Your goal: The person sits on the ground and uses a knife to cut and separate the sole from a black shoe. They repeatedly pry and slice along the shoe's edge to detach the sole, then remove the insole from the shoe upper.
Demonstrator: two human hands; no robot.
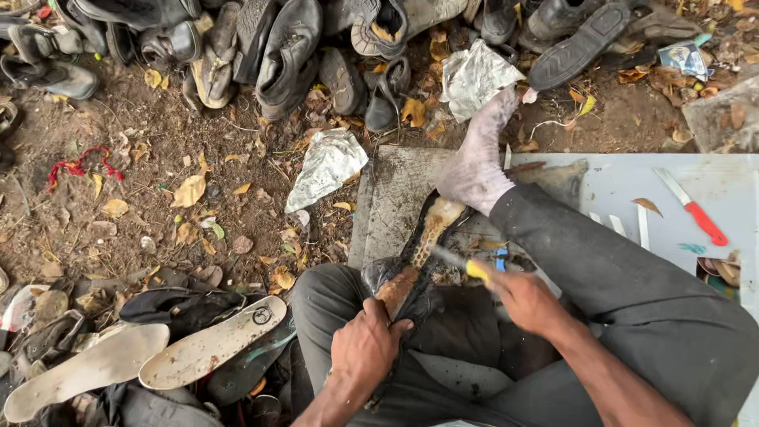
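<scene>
Head view, nearest first: the left hand [365, 345] is clamped over the heel of a worn black shoe [411, 261] lying sole-up between the knees, while the right hand [526, 300] is closed on a yellow-handled tool [472, 269] at its flank. It looks light, stiff in the sole, floppy above — best gripped at the heel. A socked foot [477, 162] pins the toe on a grey board [395, 198]; beyond, a heap of old shoes [277, 47].
</scene>
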